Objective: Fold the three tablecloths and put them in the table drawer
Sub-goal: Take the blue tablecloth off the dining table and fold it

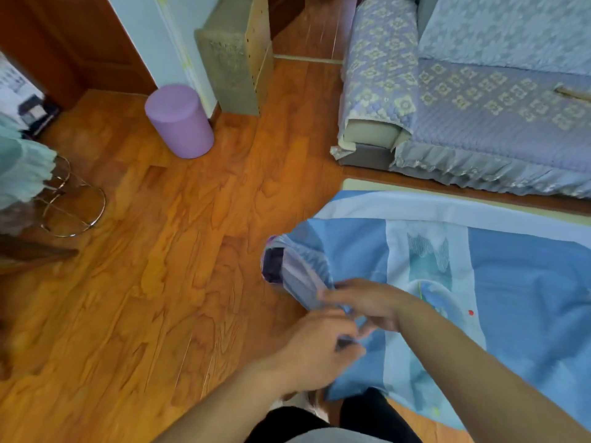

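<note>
Hands meet at the near corner of the blue tablecloth (511,282), spread over the surface: left hand (316,350) and right hand (367,302) both pinch its gathered edge, probably to line corners up for folding.

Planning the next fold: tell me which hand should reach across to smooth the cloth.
Probably right. The right hand already lies over the light blue patterned tablecloth, which spreads to that side; the left hand pinches its edge over bare floor.
</note>
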A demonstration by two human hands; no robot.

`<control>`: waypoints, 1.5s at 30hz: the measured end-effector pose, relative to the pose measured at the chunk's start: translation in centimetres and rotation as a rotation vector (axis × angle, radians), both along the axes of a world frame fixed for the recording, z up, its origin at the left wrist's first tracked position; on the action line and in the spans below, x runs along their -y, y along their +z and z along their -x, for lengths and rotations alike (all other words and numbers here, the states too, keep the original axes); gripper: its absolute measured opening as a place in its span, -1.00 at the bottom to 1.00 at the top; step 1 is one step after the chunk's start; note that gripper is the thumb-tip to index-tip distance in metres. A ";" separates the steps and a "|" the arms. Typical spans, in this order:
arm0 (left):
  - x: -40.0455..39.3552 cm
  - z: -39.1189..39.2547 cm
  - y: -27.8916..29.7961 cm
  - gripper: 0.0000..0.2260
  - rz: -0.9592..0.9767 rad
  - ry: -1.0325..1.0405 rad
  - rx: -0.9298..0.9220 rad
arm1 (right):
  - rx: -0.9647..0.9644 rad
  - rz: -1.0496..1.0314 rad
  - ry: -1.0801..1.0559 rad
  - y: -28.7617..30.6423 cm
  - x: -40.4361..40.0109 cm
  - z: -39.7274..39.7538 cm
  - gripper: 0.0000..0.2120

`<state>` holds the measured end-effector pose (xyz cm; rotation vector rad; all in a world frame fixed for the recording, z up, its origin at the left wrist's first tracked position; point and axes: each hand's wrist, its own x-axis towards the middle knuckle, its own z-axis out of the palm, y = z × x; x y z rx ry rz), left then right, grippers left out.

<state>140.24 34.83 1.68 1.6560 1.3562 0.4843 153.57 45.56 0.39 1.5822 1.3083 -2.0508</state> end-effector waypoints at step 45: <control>-34.5 10.9 -42.4 -0.78 0.800 1.054 0.446 | 1.119 -0.462 -0.881 -30.1 -6.0 -13.7 -0.35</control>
